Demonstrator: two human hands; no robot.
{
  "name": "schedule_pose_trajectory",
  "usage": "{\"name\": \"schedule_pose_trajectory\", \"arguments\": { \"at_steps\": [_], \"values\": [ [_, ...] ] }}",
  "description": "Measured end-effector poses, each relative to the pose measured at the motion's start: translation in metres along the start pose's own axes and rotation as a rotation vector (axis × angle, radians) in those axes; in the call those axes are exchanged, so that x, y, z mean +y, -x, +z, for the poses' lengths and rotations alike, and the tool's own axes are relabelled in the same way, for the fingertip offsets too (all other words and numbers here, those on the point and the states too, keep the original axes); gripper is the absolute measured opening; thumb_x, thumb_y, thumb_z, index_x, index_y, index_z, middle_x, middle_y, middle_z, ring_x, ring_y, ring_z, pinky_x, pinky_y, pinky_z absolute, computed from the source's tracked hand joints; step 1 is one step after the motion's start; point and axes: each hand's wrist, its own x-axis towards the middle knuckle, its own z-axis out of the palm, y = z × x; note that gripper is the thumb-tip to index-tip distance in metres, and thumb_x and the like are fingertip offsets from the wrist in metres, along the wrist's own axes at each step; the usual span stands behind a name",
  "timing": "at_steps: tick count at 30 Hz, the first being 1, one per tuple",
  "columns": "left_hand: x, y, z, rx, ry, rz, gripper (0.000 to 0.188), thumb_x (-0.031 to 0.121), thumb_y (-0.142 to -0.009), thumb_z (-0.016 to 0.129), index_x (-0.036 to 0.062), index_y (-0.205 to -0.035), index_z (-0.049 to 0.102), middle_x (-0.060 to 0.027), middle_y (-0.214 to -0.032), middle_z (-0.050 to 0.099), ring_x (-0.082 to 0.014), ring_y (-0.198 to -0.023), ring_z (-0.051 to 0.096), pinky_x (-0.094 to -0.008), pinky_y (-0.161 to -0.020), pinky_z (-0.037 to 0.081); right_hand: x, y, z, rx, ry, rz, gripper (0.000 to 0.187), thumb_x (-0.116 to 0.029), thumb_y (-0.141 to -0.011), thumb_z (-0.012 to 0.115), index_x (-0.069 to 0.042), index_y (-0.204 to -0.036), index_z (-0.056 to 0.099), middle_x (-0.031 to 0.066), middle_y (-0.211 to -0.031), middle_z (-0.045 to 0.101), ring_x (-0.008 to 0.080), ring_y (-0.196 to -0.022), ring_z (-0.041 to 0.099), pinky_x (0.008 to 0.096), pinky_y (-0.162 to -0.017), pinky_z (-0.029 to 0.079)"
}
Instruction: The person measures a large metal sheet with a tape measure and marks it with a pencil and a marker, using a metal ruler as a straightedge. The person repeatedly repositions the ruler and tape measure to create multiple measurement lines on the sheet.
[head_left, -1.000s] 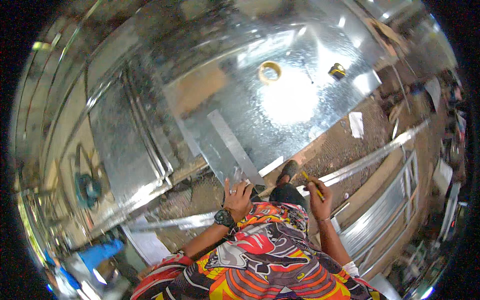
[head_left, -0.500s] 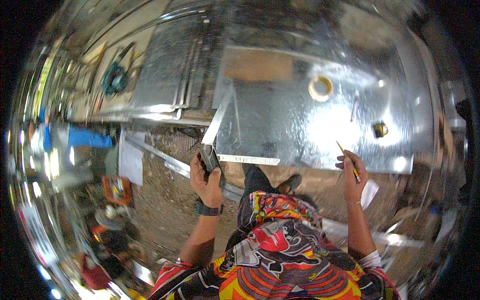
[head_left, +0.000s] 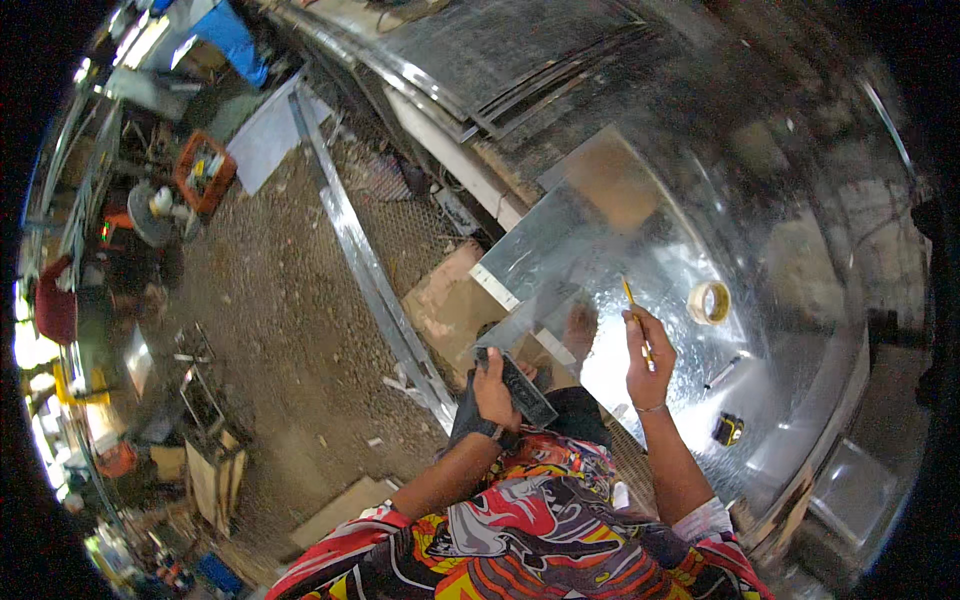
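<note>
My left hand (head_left: 494,396) grips the dark stock of a try square (head_left: 530,390) at the near edge of a shiny metal sheet (head_left: 545,232). The square's metal blade reaches over the sheet's edge. A pale strip (head_left: 494,287) along that edge shows on both sides of the blade, its middle hidden. My right hand (head_left: 652,362), over the sheet, is closed around a yellow pencil (head_left: 628,291), its upper end pointing away from me. A tape roll (head_left: 709,302) lies to the right of that hand. Nearer me are a black-and-yellow tape measure (head_left: 728,430) and a slim pen-like item (head_left: 722,372).
Long metal channels (head_left: 350,235) lie across the dirt floor (head_left: 270,300) at left. Beyond them are an orange crate (head_left: 205,170) and a white sheet (head_left: 268,135). A brown patch (head_left: 610,180) shows on the worktop's far part. More metal sheets (head_left: 450,50) are stacked at the back.
The view has turned, so the sheet now appears slanted and farther right. My left hand and the square have come nearer my body. Both hands keep their grip.
</note>
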Motion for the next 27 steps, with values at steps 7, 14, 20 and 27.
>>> {"name": "schedule_pose_trajectory", "arguments": {
  "at_steps": [7,14,20,27],
  "values": [
    [-0.036,0.008,0.034,0.043,0.053,0.057,0.035,0.040,-0.107,0.061,0.0062,-0.117,0.060,-0.0062,-0.099,0.069,-0.0207,-0.085,0.069,-0.0375,-0.080,0.060,0.029,-0.048,0.040,-0.340,0.351,-0.547,0.037,-0.010,-0.098,0.064,0.000,-0.134,0.064,0.0226,-0.135,0.065,0.0413,-0.134,0.056,0.0509,-0.116,0.040],
    [-0.077,-0.022,0.032,-0.083,0.391,0.066,0.035,0.037,-0.106,0.064,0.0057,-0.120,0.062,-0.0025,-0.107,0.069,-0.0157,-0.095,0.067,-0.0339,-0.086,0.056,0.071,-0.067,0.061,-0.449,0.413,-0.771,0.043,-0.014,-0.098,0.064,0.001,-0.139,0.061,0.0220,-0.139,0.063,0.0418,-0.141,0.050,0.0559,-0.121,0.033],
    [-0.049,-0.015,0.032,-0.088,0.252,0.081,0.038,0.038,-0.106,0.062,0.0047,-0.124,0.062,-0.0067,-0.113,0.072,-0.0187,-0.095,0.072,-0.0364,-0.082,0.060,0.069,-0.065,0.061,-0.444,0.461,-0.802,0.042,-0.017,-0.098,0.064,0.000,-0.136,0.064,0.0219,-0.139,0.064,0.0407,-0.139,0.052,0.0564,-0.120,0.033],
    [-0.063,-0.019,0.041,-0.095,0.351,0.007,0.042,0.044,-0.106,0.061,0.0047,-0.120,0.065,-0.0054,-0.107,0.073,-0.0176,-0.091,0.071,-0.0345,-0.079,0.059,0.082,-0.063,0.058,-0.377,0.434,-0.794,0.040,-0.016,-0.098,0.063,0.002,-0.133,0.065,0.0236,-0.137,0.064,0.0423,-0.137,0.053,0.0562,-0.119,0.034]
  ]
}}
